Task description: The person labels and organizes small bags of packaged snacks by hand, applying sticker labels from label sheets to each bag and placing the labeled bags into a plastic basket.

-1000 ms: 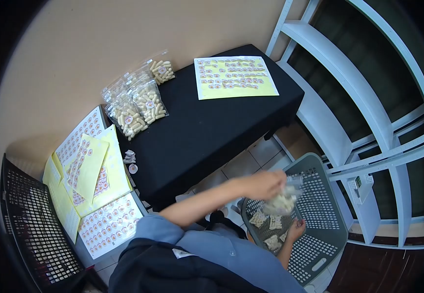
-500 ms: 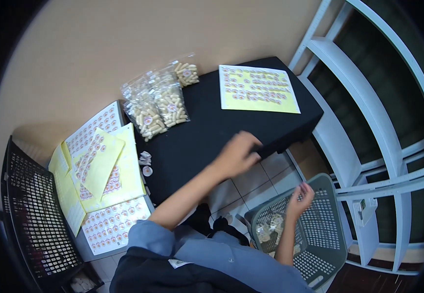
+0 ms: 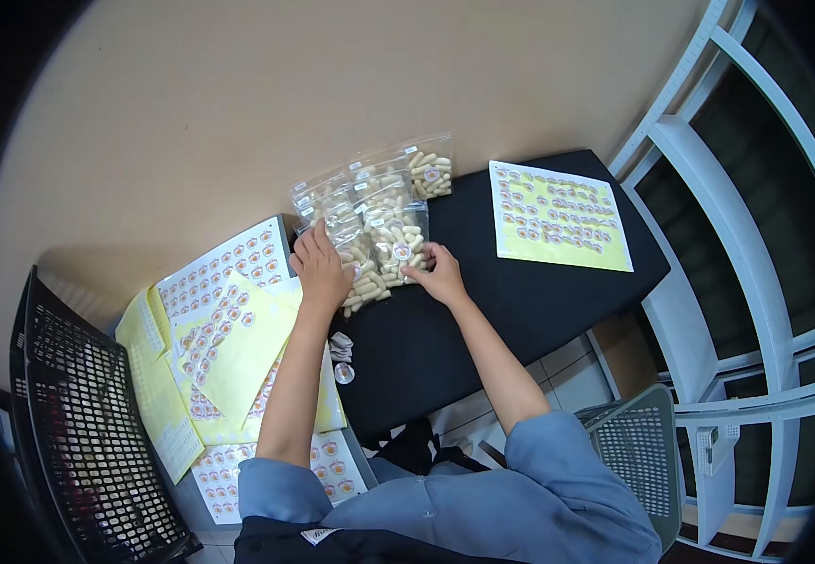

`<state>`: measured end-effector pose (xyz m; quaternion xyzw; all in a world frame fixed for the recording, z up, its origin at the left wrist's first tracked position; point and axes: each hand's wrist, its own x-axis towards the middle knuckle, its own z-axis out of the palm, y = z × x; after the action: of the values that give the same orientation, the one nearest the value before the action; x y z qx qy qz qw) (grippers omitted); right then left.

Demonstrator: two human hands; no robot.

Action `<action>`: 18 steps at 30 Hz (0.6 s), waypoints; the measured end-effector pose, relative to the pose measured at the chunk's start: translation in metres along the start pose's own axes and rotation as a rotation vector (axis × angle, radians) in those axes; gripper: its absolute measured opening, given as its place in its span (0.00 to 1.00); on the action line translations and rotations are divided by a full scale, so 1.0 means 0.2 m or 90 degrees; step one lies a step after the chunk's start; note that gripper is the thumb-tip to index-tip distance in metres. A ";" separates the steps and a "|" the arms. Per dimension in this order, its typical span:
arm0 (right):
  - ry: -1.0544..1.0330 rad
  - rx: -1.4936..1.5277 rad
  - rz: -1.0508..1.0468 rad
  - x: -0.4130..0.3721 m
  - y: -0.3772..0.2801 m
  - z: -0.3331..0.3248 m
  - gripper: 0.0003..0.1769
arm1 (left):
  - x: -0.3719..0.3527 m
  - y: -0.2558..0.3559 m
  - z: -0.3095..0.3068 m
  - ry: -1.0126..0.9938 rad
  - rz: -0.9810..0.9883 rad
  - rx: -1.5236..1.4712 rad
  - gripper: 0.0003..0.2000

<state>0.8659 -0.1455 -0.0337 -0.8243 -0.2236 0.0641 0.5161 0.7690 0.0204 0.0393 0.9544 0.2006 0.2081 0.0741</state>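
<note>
Several clear zip bags of pale, finger-shaped pieces lean together by the wall at the back of the black-covered table (image 3: 482, 329). My left hand (image 3: 323, 268) lies over the front left bag (image 3: 363, 289), its fingers stretched upward, hiding part of it. At the right side of the front right bag (image 3: 402, 252), my right hand (image 3: 440, 276) touches the edge, with thumb and fingers apart. A round printed sticker shows on that bag. Another stickered bag (image 3: 432, 174) stands behind, at the right.
A yellow-backed sheet of round stickers (image 3: 558, 252) lies on the table's right. More sticker sheets (image 3: 224, 352) overlap on the left, beside a black crate (image 3: 78, 404). Crumpled scraps (image 3: 341, 348) and a round sticker (image 3: 344, 374) lie nearer. A grey-green basket (image 3: 647, 451) and white shelving (image 3: 722, 244) stand right.
My left hand has moved from the table's front edge to the front left bag. My right hand has come out of the basket to the front right bag. The view has shifted.
</note>
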 end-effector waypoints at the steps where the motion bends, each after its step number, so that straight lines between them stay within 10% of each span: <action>1: -0.002 0.001 0.000 0.00 0.01 -0.01 0.31 | 0.01 -0.02 0.01 -0.001 -0.002 0.001 0.43; 5: -0.031 0.138 0.049 -0.09 0.03 -0.10 0.23 | 0.04 -0.05 0.00 -0.085 0.036 -0.025 0.37; 7: -0.062 0.519 0.110 -0.16 -0.02 -0.16 0.18 | 0.08 -0.07 -0.02 -0.131 0.042 -0.048 0.34; 11: -0.185 0.133 -0.240 -0.26 -0.06 -0.22 0.18 | 0.07 -0.01 -0.08 -0.361 0.125 -0.150 0.27; 18: -0.095 0.249 -0.095 -0.59 -0.10 -0.52 0.25 | -0.02 0.35 -0.15 -0.724 0.096 -0.859 0.28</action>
<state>0.7896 -0.2755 0.0171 -0.6829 -0.3044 0.1285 0.6515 0.7771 -0.0441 0.0811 0.6770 -0.0953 -0.2199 0.6959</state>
